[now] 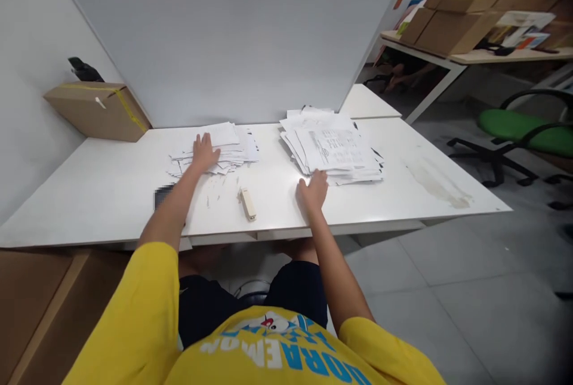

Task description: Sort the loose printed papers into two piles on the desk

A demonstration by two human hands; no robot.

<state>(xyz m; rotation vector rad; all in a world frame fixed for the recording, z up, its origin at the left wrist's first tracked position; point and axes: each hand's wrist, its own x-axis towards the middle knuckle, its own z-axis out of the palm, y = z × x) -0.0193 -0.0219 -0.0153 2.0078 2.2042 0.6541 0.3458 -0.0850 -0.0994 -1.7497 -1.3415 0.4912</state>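
My left hand (205, 153) lies with fingers spread on top of a loose pile of white papers (226, 135) at the left. My right hand (313, 190) rests on the table at the front edge of a bigger, messier stack of printed sheets (333, 146); its thumb stands apart from the fingers, and the fingertips meet the paper edge. A cream-coloured stapler (248, 205) lies between the two hands, near the table's front edge. Beside my left forearm sits a dark, blurred-out object (163, 195), partly covered by the arm.
The white table (277, 194) ends at a tall pale panel (246, 39). A taped cardboard box (101, 111) stands at the back left, and an open carton (58, 307) below left. More boxes (461, 21) load another desk at right, near a green chair (528, 128).
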